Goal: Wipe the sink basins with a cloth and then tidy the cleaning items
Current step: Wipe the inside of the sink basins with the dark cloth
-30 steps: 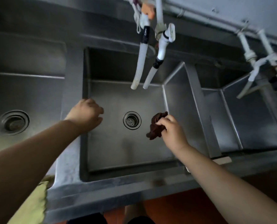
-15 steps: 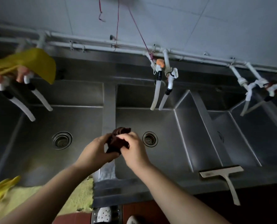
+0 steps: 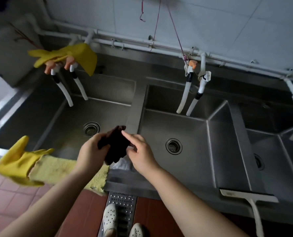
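**Dark cloth held over the sink divider**

My left hand [image 3: 91,151] grips the dark cloth [image 3: 115,145] above the divider's front end; my right hand [image 3: 139,149] pinches its edge. Its lower folds hide behind my fingers. The squeegee [image 3: 245,196] handle runs out of view.

Basins [image 3: 185,132] open — hoses [image 3: 183,98] overhang the back.
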The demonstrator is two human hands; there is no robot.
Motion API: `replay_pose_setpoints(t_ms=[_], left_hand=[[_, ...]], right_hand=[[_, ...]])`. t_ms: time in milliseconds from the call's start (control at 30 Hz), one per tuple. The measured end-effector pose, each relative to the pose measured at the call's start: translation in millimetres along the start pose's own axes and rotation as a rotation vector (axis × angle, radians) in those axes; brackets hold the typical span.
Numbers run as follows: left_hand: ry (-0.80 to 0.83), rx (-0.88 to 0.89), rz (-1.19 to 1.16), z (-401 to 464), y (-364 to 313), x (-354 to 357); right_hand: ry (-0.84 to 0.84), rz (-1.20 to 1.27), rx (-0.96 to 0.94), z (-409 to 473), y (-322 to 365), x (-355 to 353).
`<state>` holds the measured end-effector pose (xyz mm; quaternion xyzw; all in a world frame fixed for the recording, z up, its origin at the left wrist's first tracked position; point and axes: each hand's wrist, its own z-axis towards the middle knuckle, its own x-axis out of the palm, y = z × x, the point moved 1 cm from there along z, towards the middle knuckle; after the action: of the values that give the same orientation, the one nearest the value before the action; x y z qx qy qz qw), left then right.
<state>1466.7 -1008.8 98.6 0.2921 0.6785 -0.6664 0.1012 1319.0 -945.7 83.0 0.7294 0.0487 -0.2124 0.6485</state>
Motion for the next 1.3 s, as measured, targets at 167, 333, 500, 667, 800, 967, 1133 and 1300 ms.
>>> replay_pose_setpoints(t_ms=[167,333,500,667,800,967,1133,1300], left_hand=[[-0.044,-0.007,-0.056,-13,3,-33],[-0.044,0.099,-0.093,-18,6,-69],[-0.018,0.177,0.017,-8,21,-109],[0.062,0.241,0.068,16,50,-174],[0.031,0.253,0.143,47,91,-238],[0.004,0.176,0.184,85,134,-294],[0.136,0.195,0.182,120,149,-292],[0.4,0.156,0.22,145,162,-249]], right_hand=[[-0.025,-0.089,0.024,2,6,6],[0.007,-0.146,-0.009,17,31,32],[0.101,-0.163,-0.052,37,65,75],[0.112,-0.303,-0.1,66,97,140],[0.02,-0.268,-0.014,86,116,205],[-0.14,-0.125,0.061,102,138,262],[-0.222,-0.076,0.226,106,132,262],[-0.245,-0.086,0.363,109,97,243]])
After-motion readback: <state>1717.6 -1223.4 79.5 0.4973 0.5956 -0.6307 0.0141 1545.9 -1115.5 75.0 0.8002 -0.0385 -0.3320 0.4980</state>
